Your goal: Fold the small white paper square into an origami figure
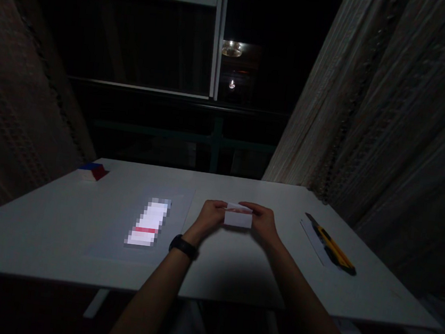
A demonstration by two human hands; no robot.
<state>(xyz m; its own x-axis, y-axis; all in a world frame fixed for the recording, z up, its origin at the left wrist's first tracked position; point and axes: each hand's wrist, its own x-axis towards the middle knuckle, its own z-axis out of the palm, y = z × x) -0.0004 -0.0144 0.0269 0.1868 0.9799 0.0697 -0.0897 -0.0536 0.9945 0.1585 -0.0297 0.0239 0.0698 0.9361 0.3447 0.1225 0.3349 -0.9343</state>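
Between my two hands is a small piece of folded white paper, held above the middle of the white table. My left hand, with a dark band on its wrist, grips the paper's left edge. On the opposite edge, my right hand has its fingers closed along the top and side. Some fingertips show behind the paper's upper fold; the rest are hidden by it. A lit phone, its screen blurred out, lies to the left of my left hand on a sheet of paper.
A yellow and black utility knife lies on the right of the table, beside a thin white strip. At the far left corner sits a blue, red and white block. Curtains and a dark window stand behind. The room is dim.
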